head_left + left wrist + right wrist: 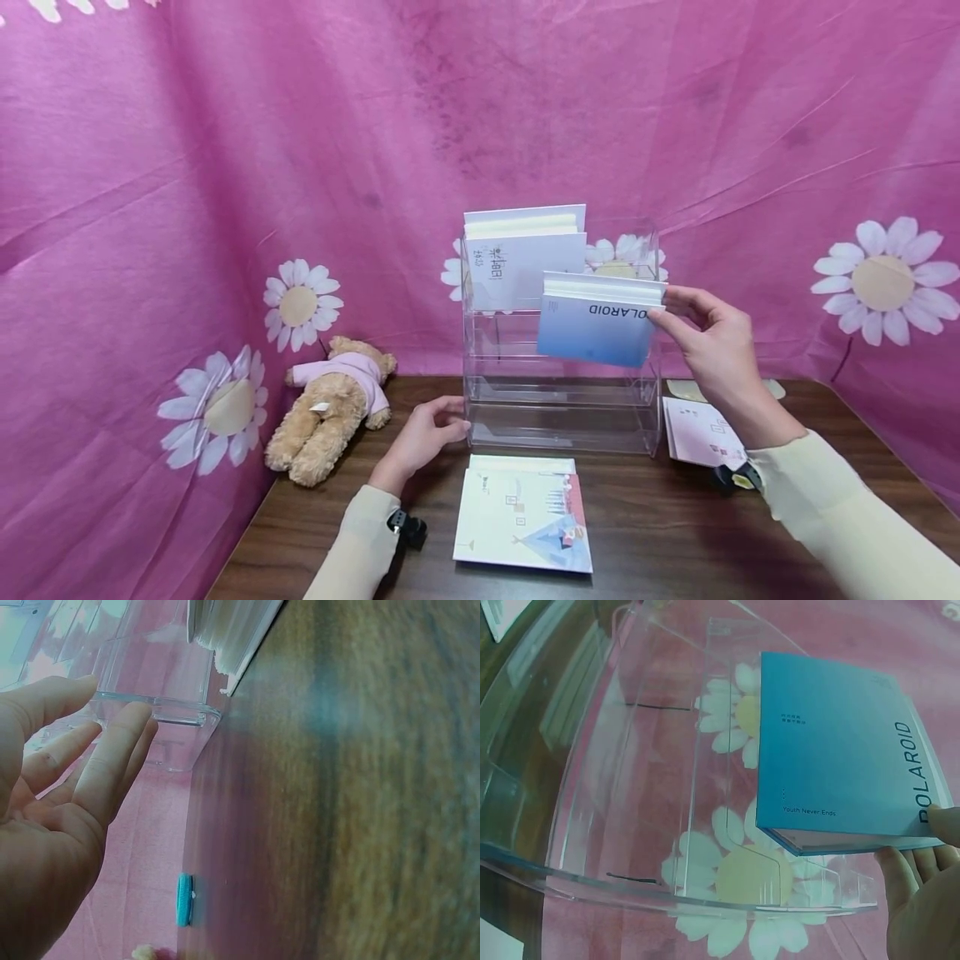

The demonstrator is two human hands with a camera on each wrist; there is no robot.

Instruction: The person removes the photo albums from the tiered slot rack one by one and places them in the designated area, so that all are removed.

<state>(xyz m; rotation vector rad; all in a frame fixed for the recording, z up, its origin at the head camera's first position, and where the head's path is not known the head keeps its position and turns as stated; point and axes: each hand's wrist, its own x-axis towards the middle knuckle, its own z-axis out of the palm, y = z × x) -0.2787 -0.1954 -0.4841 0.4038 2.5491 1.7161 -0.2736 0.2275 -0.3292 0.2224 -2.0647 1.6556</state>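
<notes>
My right hand pinches the right edge of a blue photo album marked POLAROID, thumb on its cover. It is held tilted in front of the upper tiers of a clear plastic rack. The right wrist view shows the blue cover facing the camera, with the right hand at its lower corner. At the rack's lower left side, my left hand touches the edge with fairly straight fingers. A white album leans in the top tier, on the left. Part of the right fingers is hidden behind the blue album.
A white illustrated album lies on the wooden table before the rack. Another pale album lies right of the rack, partly behind the right forearm. A teddy bear lies at the left, by the pink flowered cloth.
</notes>
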